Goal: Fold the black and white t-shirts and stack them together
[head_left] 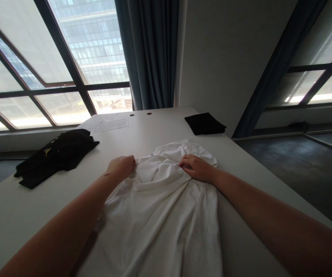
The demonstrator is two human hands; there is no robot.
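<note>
A white garment [160,215], which looks like a T-shirt, lies spread toward me on the white table [142,138], with creases running along its length and its far end bunched. My left hand [121,168] is closed on the garment's left edge near the far end. On the right, my right hand [197,167] has its fingers curled into the cloth, gathering folds beneath them. Part of the far end rises in a loose heap beyond my right hand. The fingertips of both hands are partly hidden.
A rumpled black garment [59,154] lies at the table's left edge. At the back right sits a neatly folded black cloth [205,123]. Papers [112,124] rest at the back left, close to two small round holes or discs. Windows and a dark blue curtain [151,54] stand behind the table.
</note>
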